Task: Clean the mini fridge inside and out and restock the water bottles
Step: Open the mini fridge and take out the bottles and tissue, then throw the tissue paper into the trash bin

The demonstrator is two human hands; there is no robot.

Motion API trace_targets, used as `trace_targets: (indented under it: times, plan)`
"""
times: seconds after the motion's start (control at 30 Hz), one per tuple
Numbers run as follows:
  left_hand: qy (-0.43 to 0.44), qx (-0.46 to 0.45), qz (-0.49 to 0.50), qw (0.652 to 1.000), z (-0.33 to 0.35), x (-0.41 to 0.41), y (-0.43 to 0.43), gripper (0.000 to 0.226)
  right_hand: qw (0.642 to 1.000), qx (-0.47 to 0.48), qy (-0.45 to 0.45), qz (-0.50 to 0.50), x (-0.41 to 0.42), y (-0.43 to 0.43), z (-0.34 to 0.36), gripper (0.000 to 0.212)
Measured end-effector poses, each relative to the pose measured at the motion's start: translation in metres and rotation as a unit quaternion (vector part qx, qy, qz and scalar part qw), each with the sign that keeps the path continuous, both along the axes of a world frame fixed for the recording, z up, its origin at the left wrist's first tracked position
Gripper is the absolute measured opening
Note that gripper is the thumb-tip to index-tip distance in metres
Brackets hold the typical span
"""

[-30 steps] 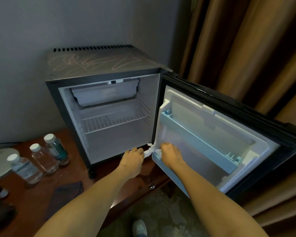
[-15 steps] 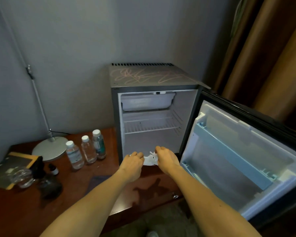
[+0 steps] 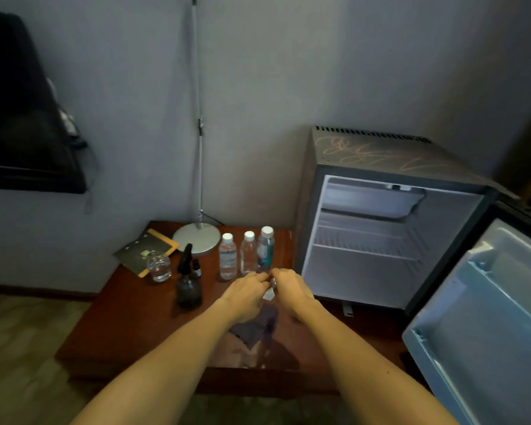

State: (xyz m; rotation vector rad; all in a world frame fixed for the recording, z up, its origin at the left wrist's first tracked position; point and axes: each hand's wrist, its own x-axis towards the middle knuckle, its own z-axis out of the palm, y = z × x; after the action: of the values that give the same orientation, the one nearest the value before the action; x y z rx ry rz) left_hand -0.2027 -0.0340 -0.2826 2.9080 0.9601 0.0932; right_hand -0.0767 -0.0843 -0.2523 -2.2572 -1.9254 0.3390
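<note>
Left hand (image 3: 248, 295) and right hand (image 3: 289, 290) meet over table (image 3: 135, 317), both pinching white wad (image 3: 269, 294), probably tissue; blurred. Fridge (image 3: 380, 167) at right, door (image 3: 488, 326) open. Bottles (image 3: 247, 253) just beyond hands. Likely between wiping passes; next needs wad refolded or dropped, then bottles loaded.

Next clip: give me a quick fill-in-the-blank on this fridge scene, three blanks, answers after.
The door of the mini fridge stands ___.
___ water bottles stand on the table, left of the fridge.
The left hand and right hand pinch a small ___ wad between them.
Missing words: open, three, white.
</note>
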Motion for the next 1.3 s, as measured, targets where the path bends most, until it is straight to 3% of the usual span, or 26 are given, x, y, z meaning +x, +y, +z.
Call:
trace_targets:
  times: [0.63, 0.93, 1.13, 1.3]
  plan:
    - [-0.031, -0.019, 0.223, 0.974, 0.0, -0.184, -0.022, 0.045, 0.972, 0.009, -0.027, 0.233, -0.172, 0.046, -0.001, 0.024]
    - [-0.048, -0.046, 0.361, 0.93, -0.003, -0.243, -0.053, 0.045, 0.93, -0.023, -0.046, 0.363, -0.243, 0.063, -0.01, 0.023]
    - [-0.029, -0.068, 0.457, 0.886, -0.024, -0.286, -0.089, 0.026, 0.901, -0.046, -0.039, 0.43, -0.285, 0.05, -0.04, 0.02]
    - [-0.033, -0.101, 0.511, 0.853, -0.055, -0.322, -0.112, 0.027, 0.884, -0.065, -0.027, 0.462, -0.312, 0.042, -0.073, 0.023]
